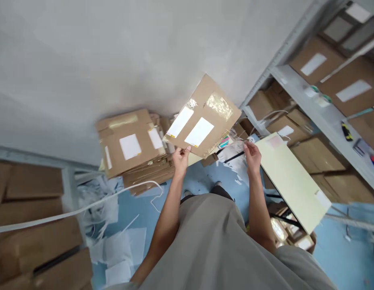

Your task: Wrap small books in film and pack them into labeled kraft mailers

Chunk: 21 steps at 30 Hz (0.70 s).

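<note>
The left hand [181,158] pinches the lower edge of a flattened cardboard box [203,117], fingers clamped on it, and holds it up tilted in front of the grey wall [114,52]. The cardboard bears two white labels and a patch of shiny clear tape. The right hand [252,156] is just beside the cardboard's lower right corner, its fingers curled together near scraps of paper and a black strip; whether they grip anything cannot be told. Below and to the left of the held piece, a stack of flattened boxes [132,147] lies on the blue floor [202,181] against the wall. A pale yellow board [291,181] slants to the right of the right hand. Metal shelving [323,117] with brown boxes stands at the right, and white paper scraps [114,241] litter the floor at the left.
</note>
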Motion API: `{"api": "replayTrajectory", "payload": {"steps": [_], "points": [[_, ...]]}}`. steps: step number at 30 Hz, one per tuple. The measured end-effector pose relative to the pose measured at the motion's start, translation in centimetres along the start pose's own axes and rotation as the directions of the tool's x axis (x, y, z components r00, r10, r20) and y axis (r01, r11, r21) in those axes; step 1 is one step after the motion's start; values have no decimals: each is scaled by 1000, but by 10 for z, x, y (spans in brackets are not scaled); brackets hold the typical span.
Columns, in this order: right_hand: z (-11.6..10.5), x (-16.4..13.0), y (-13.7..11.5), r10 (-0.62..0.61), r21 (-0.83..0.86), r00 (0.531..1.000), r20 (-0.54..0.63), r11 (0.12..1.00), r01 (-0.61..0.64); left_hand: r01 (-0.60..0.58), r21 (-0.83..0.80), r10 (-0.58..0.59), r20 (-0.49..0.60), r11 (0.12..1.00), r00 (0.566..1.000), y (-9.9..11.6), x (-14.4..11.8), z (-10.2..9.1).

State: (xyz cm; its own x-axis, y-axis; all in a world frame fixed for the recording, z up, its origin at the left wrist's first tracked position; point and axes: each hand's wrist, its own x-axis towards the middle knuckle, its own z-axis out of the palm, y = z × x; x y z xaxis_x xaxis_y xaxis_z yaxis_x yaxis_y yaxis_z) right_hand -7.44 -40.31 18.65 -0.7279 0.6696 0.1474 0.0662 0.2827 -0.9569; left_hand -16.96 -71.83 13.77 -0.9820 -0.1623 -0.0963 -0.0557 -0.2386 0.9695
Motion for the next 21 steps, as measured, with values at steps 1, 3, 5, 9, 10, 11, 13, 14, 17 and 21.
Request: {"api": "replayTrajectory", "payload": {"steps": [1, 3, 5, 9, 10, 11, 13, 14, 17, 21], "points": [[-21, 2, 0, -30, -28, 998, -47, 999, 29, 7, 48, -9, 55, 999, 998, -3, 0, 14], [-61, 3, 1, -70, -80, 991, -113, 995, 61, 4, 126, -27, 177, 992, 984, -9, -2, 46], [-100, 1, 6, -69, -106, 986, -151, 993, 53, -20, 182, -36, 297, 983, 954, -13, -6, 78], [-169, 2, 30, 15, -121, 980, -199, 992, -40, -118, 246, -12, 474, 962, 881, -21, -17, 139], [-184, 4, 39, 36, -118, 979, -202, 991, -61, -149, 249, 1, 509, 957, 861, -23, -21, 154], [-198, 7, 48, 55, -111, 977, -204, 991, -79, -174, 251, 12, 539, 952, 842, -27, -24, 169], [-223, 17, 69, 98, -76, 974, -203, 990, -115, -195, 262, 3, 589, 945, 808, -36, -32, 201], [-235, 24, 80, 122, -52, 972, -202, 990, -135, -192, 273, -15, 611, 943, 792, -42, -36, 219], [-272, 47, 112, 180, 8, 959, -219, 983, -182, -171, 306, -74, 649, 936, 757, -66, -50, 281], [-331, 79, 150, 213, 25, 930, -300, 976, -215, -163, 340, -107, 653, 926, 750, -106, -70, 377]]}}
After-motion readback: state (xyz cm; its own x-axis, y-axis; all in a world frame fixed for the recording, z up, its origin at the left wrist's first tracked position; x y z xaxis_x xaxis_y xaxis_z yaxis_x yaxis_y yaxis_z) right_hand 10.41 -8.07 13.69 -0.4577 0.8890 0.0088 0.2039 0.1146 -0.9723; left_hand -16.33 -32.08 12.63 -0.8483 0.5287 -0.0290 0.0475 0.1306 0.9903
